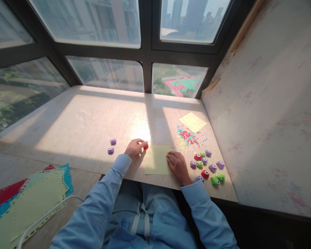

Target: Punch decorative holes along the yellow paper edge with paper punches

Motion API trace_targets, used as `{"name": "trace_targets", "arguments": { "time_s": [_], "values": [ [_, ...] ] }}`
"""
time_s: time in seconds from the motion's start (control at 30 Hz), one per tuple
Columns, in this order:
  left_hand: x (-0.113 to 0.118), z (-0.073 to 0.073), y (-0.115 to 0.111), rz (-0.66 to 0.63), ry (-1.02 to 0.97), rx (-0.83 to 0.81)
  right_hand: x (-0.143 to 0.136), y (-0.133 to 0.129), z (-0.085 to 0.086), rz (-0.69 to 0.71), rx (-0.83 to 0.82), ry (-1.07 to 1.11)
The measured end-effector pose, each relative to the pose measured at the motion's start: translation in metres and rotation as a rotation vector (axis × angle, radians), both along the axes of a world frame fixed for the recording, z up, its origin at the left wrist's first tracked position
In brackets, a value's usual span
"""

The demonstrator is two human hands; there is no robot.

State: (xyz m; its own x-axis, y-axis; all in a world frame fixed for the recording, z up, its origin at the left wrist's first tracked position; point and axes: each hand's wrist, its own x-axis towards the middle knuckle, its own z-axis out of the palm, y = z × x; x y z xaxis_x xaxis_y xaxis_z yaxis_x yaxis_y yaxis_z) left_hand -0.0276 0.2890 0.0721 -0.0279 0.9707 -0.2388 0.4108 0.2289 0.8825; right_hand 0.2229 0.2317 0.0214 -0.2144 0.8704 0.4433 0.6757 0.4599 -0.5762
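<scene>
A plain pale yellow sheet of paper [157, 162] lies on the board in front of me. At its upper left edge my left hand [134, 148] pinches a small red craft paper punch [145, 146] with a white eye on it. Whether the paper is inside the punch cannot be made out. My right hand [176, 165] rests on the sheet's right edge, fingers bent and closed over it. Two purple punches [113, 141] stand left of my left hand. To the right of my right hand are several more punches, among them a red punch [205, 174] and a green punch [215, 181].
Red, blue and yellow paper bits [188, 136] lie scattered beyond my right hand, beside another yellow sheet [193, 122]. Coloured sheets with punched edges [38, 197] and a white cable [48, 211] are at lower left. A window frame [147, 77] and a papered wall [269, 138] bound the board.
</scene>
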Motion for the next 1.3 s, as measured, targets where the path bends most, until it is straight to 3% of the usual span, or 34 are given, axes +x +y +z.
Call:
{"name": "trace_targets", "arguments": {
  "time_s": [0.37, 0.6, 0.97, 1.3],
  "values": [
    [0.008, -0.017, -0.013, -0.058, 0.341, 0.235, 0.0, -0.002, -0.01, 0.074, 0.069, -0.207],
    [-0.004, -0.032, -0.011, -0.261, 0.358, 0.348, 0.0, -0.002, -0.009, 0.106, 0.075, -0.31],
    [-0.001, -0.038, 0.0, -0.141, 0.332, 0.312, 0.002, -0.005, -0.011, 0.109, 0.115, -0.381],
    [0.006, -0.033, -0.01, -0.07, 0.362, 0.361, 0.001, -0.005, -0.008, 0.102, 0.126, -0.381]
  ]
}}
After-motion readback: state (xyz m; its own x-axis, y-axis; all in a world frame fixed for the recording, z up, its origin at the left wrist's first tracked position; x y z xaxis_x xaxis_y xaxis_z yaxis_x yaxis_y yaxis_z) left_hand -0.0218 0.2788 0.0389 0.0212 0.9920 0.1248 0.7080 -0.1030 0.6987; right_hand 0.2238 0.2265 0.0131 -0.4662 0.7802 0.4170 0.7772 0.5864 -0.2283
